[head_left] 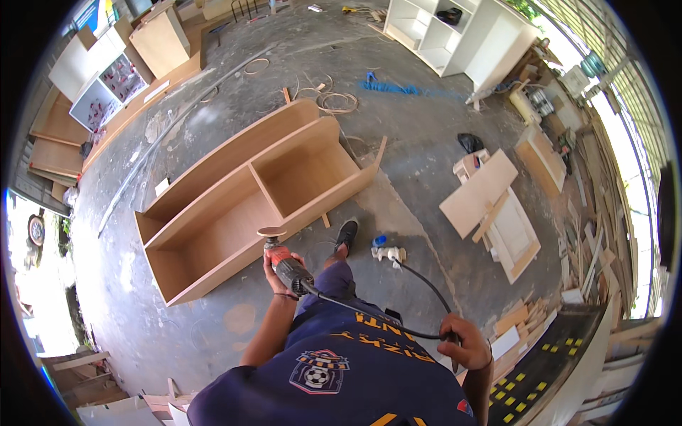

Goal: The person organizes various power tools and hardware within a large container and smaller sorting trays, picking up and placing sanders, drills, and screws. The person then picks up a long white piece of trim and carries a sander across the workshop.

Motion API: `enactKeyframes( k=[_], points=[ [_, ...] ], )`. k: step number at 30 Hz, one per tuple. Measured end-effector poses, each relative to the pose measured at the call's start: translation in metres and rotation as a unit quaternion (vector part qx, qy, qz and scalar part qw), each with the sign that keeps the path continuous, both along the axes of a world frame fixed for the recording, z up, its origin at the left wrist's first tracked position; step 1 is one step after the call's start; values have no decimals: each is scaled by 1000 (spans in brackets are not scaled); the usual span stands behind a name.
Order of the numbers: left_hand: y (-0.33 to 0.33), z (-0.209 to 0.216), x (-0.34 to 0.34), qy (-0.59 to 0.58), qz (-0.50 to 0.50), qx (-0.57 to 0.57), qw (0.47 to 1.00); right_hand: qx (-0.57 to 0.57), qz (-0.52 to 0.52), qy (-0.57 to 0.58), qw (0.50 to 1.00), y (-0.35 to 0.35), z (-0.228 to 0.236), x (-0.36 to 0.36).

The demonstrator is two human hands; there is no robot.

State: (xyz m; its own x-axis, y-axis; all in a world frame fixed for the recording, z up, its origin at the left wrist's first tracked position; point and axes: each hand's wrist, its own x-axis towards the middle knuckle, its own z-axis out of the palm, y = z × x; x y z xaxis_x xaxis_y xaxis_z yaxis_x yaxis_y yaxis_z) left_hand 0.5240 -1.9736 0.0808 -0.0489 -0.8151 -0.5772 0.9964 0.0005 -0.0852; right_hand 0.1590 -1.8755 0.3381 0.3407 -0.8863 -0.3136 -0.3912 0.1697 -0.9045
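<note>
**Sander-like tool in the left hand, its cable in the right**

In the head view, the left hand [275, 281] holds a red-and-black power tool [290, 271], its fingers wrapped around the red front part of the body. The tool's round disc [271, 231] stands out beyond the fingers, while the dark rear part lies on the wrist side of the grip. The disc appears over the near side of a wooden cabinet [305, 170] lying open on the floor [405, 170]; whether they touch, I cannot tell.

A black cable [383, 328] runs from the tool's rear across the person's dark shirt [383, 369] to the right hand [467, 343]. The right fingers are curled closed around it, a short dark piece showing below them. Another stretch of cable leads from that hand to a white socket block [389, 253], just beside a small blue object [379, 241].
</note>
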Motion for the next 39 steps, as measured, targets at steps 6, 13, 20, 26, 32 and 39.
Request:
enactKeyframes(
  k=[6, 13, 20, 26, 32, 39],
  points=[
    [-141, -30, -51, 30, -36, 42, 998, 90, -30, 38, 995, -134, 21, -11],
    [-280, -21, -104, -39, -119, 49, 991, 92, -27, 66, 993, -248, 51, -30],
    [-378, -33, -178, -23, -128, 77, 989, 81, 0, 57, 995, -338, 44, -72],
    [-434, -65, -236, -21, -117, 15, 993, 68, 40, 48, 996, -418, 19, -137],
    [-506, -103, -311, -33, -97, 64, 993, 107, 33, 28, 993, -505, -15, -226],
    [-596, -62, -392, -21, -148, 58, 987, 100, 48, 22, 994, -591, 2, -306]
  ],
)
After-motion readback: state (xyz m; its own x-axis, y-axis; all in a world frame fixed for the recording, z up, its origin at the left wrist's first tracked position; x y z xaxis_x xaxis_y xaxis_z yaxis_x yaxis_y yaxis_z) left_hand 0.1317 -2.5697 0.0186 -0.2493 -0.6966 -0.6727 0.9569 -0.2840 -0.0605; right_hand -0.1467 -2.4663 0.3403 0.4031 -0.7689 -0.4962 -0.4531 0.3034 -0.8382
